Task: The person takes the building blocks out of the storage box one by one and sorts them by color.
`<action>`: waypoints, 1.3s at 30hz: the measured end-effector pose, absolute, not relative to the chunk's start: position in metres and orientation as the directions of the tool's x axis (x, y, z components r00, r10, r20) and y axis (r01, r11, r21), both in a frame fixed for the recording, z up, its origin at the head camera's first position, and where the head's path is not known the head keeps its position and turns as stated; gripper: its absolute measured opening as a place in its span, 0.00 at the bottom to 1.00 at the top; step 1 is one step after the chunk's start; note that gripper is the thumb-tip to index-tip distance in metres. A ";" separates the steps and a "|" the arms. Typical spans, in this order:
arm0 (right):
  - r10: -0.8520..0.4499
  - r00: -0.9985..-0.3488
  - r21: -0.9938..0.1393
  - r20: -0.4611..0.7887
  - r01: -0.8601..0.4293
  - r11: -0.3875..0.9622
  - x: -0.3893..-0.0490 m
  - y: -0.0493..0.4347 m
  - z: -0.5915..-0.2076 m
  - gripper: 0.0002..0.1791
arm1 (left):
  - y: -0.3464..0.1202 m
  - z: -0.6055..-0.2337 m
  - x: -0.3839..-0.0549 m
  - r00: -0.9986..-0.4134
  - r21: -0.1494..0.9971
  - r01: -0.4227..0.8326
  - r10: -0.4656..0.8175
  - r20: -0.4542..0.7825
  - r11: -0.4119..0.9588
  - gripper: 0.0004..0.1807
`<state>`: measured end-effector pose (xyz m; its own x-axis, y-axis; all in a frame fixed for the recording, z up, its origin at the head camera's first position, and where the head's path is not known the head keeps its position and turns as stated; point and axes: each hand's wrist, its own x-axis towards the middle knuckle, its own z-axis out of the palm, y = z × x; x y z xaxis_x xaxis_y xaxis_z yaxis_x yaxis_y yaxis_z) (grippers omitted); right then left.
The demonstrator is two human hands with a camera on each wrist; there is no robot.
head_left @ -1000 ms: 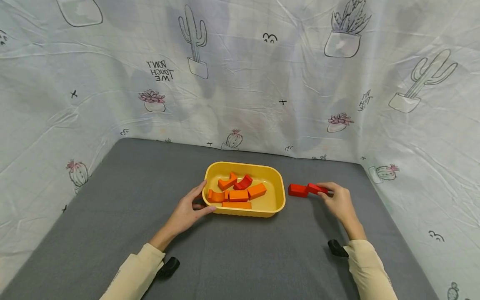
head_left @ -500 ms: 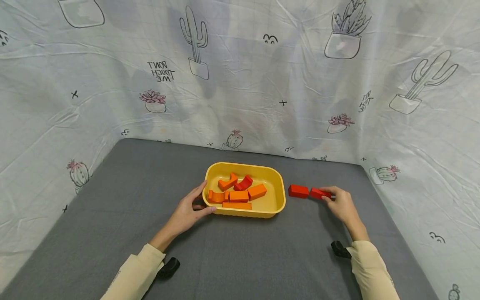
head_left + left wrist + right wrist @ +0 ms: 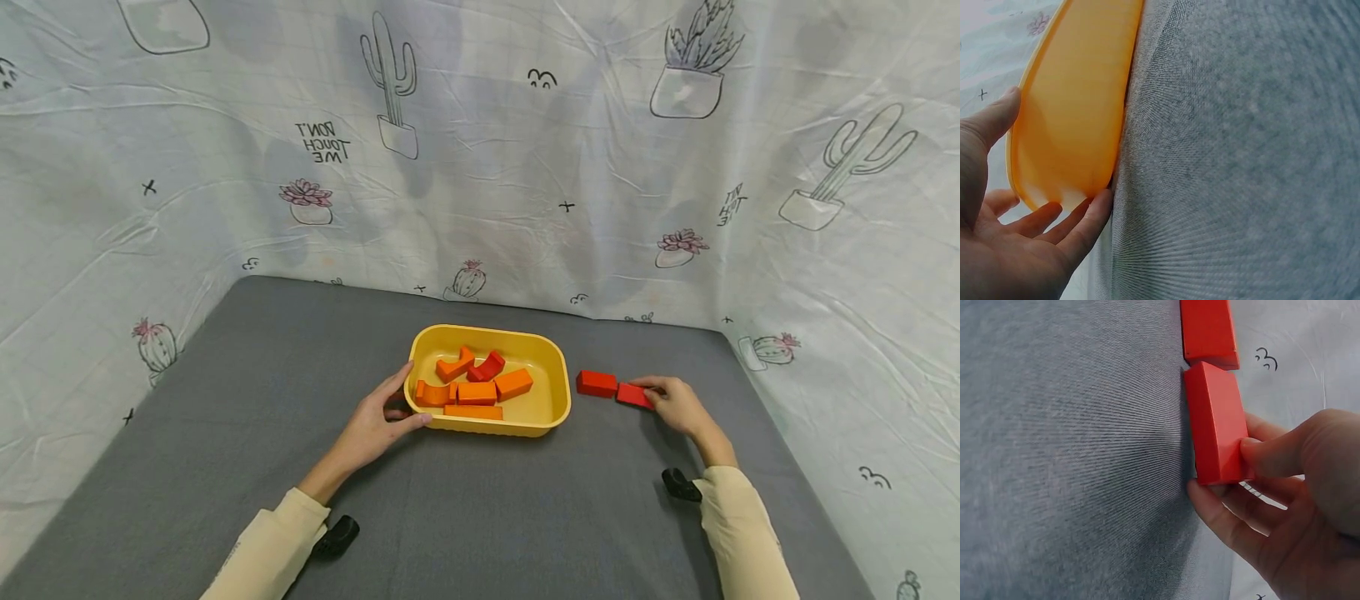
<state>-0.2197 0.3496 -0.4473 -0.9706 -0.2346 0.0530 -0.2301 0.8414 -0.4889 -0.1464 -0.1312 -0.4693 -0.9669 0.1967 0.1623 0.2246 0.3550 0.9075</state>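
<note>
A yellow plastic bin (image 3: pixel 540 423) sits on the grey cloth, with several orange blocks (image 3: pixel 477 393) and a red curved block (image 3: pixel 487 367) inside. My left hand (image 3: pixel 375 425) grips its left end, thumb at the front rim and fingers along the end wall; the left wrist view shows fingertips (image 3: pixel 1102 199) low against that wall. To the right of the bin lies a red rectangular block (image 3: pixel 597 383). My right hand (image 3: pixel 682 407) holds a second red block (image 3: pixel 1219 425) by its right end, thumb on one face. That block stands end to end with the first, down at the cloth.
Grey cloth (image 3: pixel 450 517) covers the table around the bin and blocks. A white curtain (image 3: pixel 480 167) printed with cacti rises behind and at both sides. Dark wrist-worn devices (image 3: pixel 336 537) project below both sleeves.
My right hand has lowered the second red block from a raised, tilted pose to the cloth, in line with the first one's right end. The left hand and bin have stayed put.
</note>
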 end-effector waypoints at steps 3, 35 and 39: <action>-0.248 -0.968 -0.493 0.041 -0.235 0.837 -0.223 0.349 -0.448 0.14 | -0.131 -0.470 -0.146 -0.967 0.906 0.225 0.195 0.163 0.358 0.48; -0.200 -0.976 -0.547 0.087 -0.215 0.809 -0.238 0.357 -0.453 0.12 | -0.131 -0.471 -0.147 -0.969 0.907 0.220 0.191 0.160 0.358 0.49; -0.193 -0.977 -0.543 0.091 -0.211 0.813 -0.239 0.358 -0.455 0.13 | -0.131 -0.472 -0.147 -0.968 0.898 0.222 0.193 0.157 0.381 0.48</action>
<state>-0.2388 0.3577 -0.4555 -0.9771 -0.1926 0.0906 -0.2106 0.8132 -0.5425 -0.1474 -0.1312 -0.4721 -0.9685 0.1935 0.1570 0.2216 0.3808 0.8977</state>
